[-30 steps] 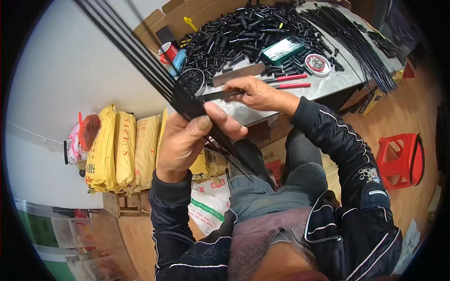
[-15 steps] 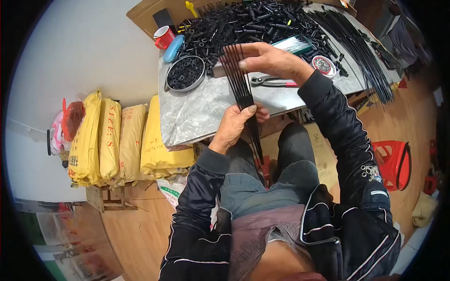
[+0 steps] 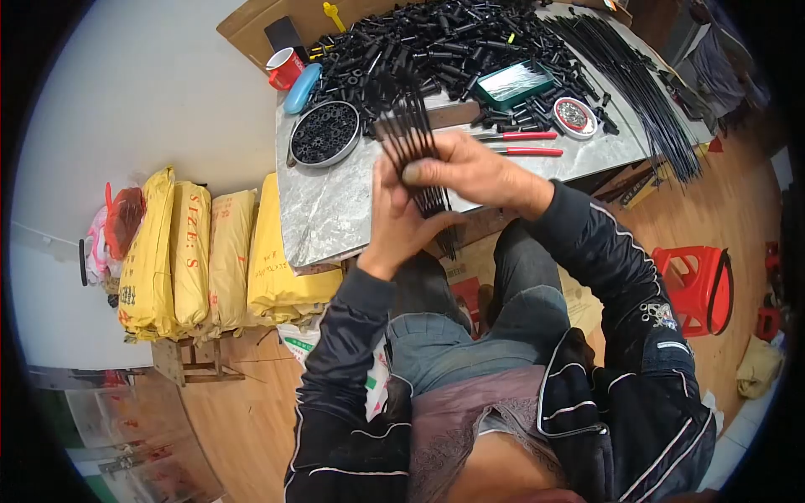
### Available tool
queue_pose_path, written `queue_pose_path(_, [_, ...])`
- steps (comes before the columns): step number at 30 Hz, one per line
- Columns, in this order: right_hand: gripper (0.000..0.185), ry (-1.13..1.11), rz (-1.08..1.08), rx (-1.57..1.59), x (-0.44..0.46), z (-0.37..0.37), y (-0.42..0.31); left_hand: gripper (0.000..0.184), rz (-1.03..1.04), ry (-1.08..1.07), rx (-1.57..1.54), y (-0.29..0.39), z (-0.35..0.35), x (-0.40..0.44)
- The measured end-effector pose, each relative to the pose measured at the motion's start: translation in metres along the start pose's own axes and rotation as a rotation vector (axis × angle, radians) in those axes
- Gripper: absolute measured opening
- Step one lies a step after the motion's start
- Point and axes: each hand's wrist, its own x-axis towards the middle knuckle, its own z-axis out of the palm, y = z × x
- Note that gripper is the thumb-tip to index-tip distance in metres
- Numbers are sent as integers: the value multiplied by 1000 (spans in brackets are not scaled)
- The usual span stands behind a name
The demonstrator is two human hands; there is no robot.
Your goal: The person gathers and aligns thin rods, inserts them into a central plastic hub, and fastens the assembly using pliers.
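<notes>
A fanned bundle of thin black rods (image 3: 408,126) stands tilted in front of me, its upper ends blurred by motion. My right hand (image 3: 465,172) is closed round the middle of the bundle, thumb across the front. Against the rods' left side is my left hand (image 3: 396,222), its thumb stretched out to the right, apart from the fingers. The rods' lower ends (image 3: 447,243) hang past the table edge above my knees. Just behind my right hand, red-handled pliers (image 3: 524,142) lie on the table.
A heap of black parts (image 3: 453,42) covers the back of the grey table (image 3: 323,218). Around it are a bowl of black rings (image 3: 327,134), a green box (image 3: 516,84), a round tin (image 3: 575,117), a red mug (image 3: 285,69) and more long rods (image 3: 629,84). Yellow sacks (image 3: 193,251) stand left.
My right hand has come down from the rods' upper part and closed round their middle. My left thumb has lifted away from the rods. The bundle has moved up slightly.
</notes>
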Motion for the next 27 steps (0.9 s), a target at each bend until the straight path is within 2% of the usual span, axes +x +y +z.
queue_pose_path(3, [20, -24, 65, -115, -11, 13, -2, 87, 263, -235, 177, -21, 2, 6])
queue_pose_path(4, [21, -56, -14, -214, -11, 11, 1, 87, 352, -319, 235, -5, -4, 15])
queue_pose_path(5, [21, -44, -9, -215, -13, 11, 1, 90, 126, -534, 385, 12, -20, 20])
queue_pose_path(6, [21, -34, -2, -215, -14, 12, 0, 90, 127, -542, 386, 4, -23, 16])
queue_pose_path(8, [21, -13, -10, -168, -16, 10, 4, 94, 84, -385, 80, -16, -25, 9])
queue_pose_path(9, [20, 3, -17, -121, -16, 8, 5, 95, -265, -507, -374, -12, -36, 6])
queue_pose_path(11, [21, 0, -22, -126, -15, 2, 6, 94, -367, -539, -354, 11, -77, 16])
queue_pose_path(12, [21, -10, -25, -127, -14, 1, 7, 94, -367, -543, -350, 26, -80, 22])
queue_pose_path(14, [21, -4, -3, -151, -11, 2, 8, 81, -17, -281, -603, 56, -78, 31])
queue_pose_path(15, [20, -22, -31, -185, -10, 2, 9, 54, -38, -229, -564, 72, -75, 36])
queue_pose_path(16, [20, -35, -60, -224, -9, 2, 9, 54, -36, -228, -567, 79, -72, 37])
queue_pose_path(18, [20, 32, -40, -192, -9, 1, 7, 31, -245, -217, -598, 89, -62, 41])
queue_pose_path(19, [20, -14, -5, -238, -9, -4, 2, 22, -231, -149, -637, 91, -54, 42])
queue_pose_path(20, [20, -61, 34, -281, -10, -9, -3, 22, -228, -159, -644, 90, -48, 43])
queue_pose_path(21, [26, -128, 54, -467, -11, -17, -9, 21, -157, -117, -629, 88, -44, 42])
queue_pose_path(22, [26, -124, 56, -469, -12, -31, -9, 19, -88, -71, -611, 86, -40, 41])
queue_pose_path(24, [35, -274, 205, -515, -13, -70, -6, 18, -44, -49, -612, 82, -37, 41])
queue_pose_path(26, [37, 119, 360, -521, -10, -107, -10, 16, 10, -20, -616, 79, -36, 40])
queue_pose_path(27, [33, 321, 348, -837, -7, -138, 0, 16, 10, -17, -614, 79, -36, 40])
